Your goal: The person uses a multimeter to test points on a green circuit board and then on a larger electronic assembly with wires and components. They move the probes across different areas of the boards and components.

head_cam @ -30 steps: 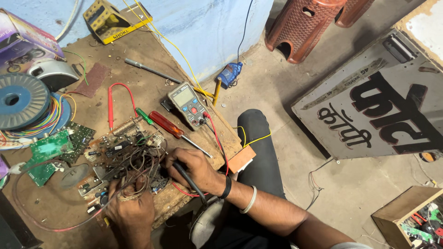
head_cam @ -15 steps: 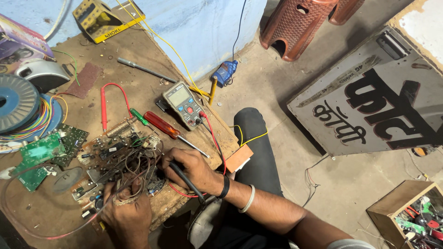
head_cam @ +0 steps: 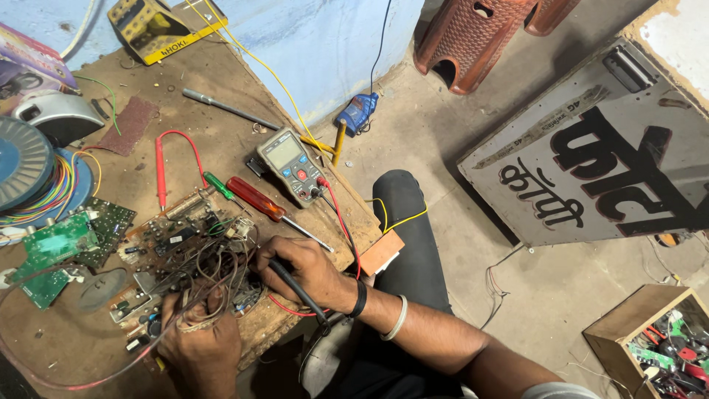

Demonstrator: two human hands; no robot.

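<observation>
My right hand [head_cam: 299, 270] grips a black test probe [head_cam: 295, 284] and presses its tip into a circuit board [head_cam: 177, 244] covered in tangled brown wires. Lower down, my left hand [head_cam: 196, 340] rests on the near edge of that board, fingers curled over the wires. A grey multimeter [head_cam: 289, 164] lies just beyond the board with red and black leads running toward my right hand. Its red probe [head_cam: 159, 168] lies loose on the wooden bench [head_cam: 229, 81]. A red-handled screwdriver [head_cam: 258, 199] and a small green one [head_cam: 218, 185] lie between the meter and the board.
Green circuit boards [head_cam: 55, 247] and a wire spool [head_cam: 22, 159] sit at the bench's left. A yellow tool [head_cam: 151, 26] lies at the far edge. On the floor lie a grey signboard [head_cam: 591, 162], brown plastic stools [head_cam: 473, 37], and a wooden box of parts [head_cam: 653, 340].
The view has drifted slightly. My right hand has shifted a little left with the probe on the board. My left hand stays on the board.
</observation>
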